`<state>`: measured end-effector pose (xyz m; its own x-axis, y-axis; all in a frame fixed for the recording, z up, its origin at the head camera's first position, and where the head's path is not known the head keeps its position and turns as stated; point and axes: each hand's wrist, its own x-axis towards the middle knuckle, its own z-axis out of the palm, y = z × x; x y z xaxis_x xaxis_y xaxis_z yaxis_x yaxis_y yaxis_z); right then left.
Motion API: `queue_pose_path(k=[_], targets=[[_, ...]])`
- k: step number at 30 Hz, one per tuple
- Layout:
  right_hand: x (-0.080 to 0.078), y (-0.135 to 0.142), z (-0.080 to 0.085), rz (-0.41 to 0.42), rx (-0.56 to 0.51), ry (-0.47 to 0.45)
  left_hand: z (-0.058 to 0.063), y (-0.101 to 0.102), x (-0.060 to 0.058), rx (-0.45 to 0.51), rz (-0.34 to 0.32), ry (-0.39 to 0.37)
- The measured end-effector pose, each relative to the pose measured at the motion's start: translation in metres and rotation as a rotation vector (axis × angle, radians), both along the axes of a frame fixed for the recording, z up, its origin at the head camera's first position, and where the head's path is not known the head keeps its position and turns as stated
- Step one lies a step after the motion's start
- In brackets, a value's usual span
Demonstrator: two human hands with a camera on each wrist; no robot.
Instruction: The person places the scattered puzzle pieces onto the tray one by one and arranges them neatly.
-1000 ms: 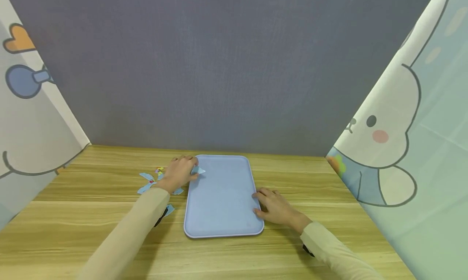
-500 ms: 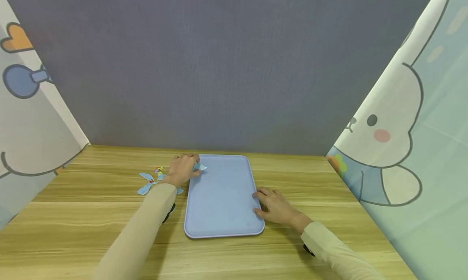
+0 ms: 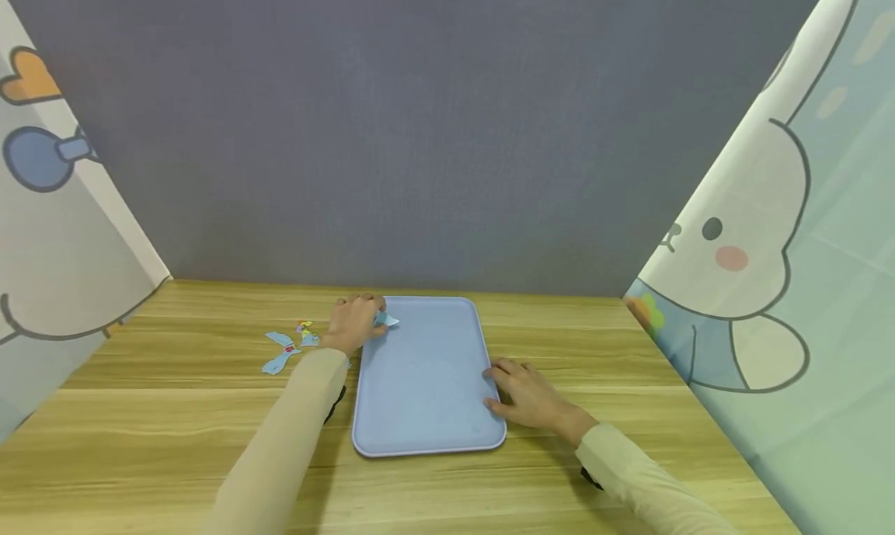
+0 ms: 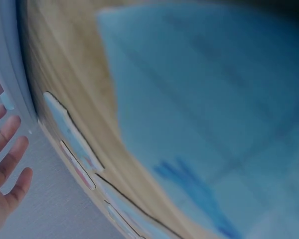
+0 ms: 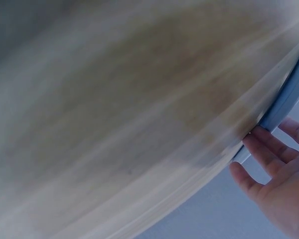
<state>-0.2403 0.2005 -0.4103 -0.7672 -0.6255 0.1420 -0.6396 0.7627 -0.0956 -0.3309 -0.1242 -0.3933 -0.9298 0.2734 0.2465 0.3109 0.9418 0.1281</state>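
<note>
My left hand is over the far left corner of the pale blue tray. It pinches a small light-blue puzzle piece between thumb and fingers, with the piece's pointed end showing over the tray. In the left wrist view the same hand appears at the left edge with its fingers spread apart. My right hand rests on the tray's right side, fingertips and thumb lying over the rim. The right wrist view shows that hand's fingers fairly straight against the tray's edge.
Left of the tray, several jagged puzzle pieces lie on the wooden table. One large blue piece lies close under the left wrist camera. A grey panel stands behind the table, with cartoon-printed cloths at both sides.
My left hand has shifted slightly right and away with the puzzle piece, and its sleeve now covers loose pieces that showed earlier. The right hand and tray have stayed in place.
</note>
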Motion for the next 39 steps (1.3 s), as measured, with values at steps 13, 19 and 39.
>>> queue_pose_path(k=[13, 19, 39], targets=[[0.0, 0.0, 0.0, 0.007, -0.004, -0.004, -0.004, 0.004, -0.006, 0.012, 0.003, 0.026], [0.0, 0.0, 0.0, -0.005, 0.007, -0.008, -0.007, 0.002, -0.007, 0.011, -0.013, 0.033], [0.0, 0.0, 0.003, 0.002, 0.001, -0.04, -0.003, -0.007, 0.01, -0.029, -0.071, 0.035]])
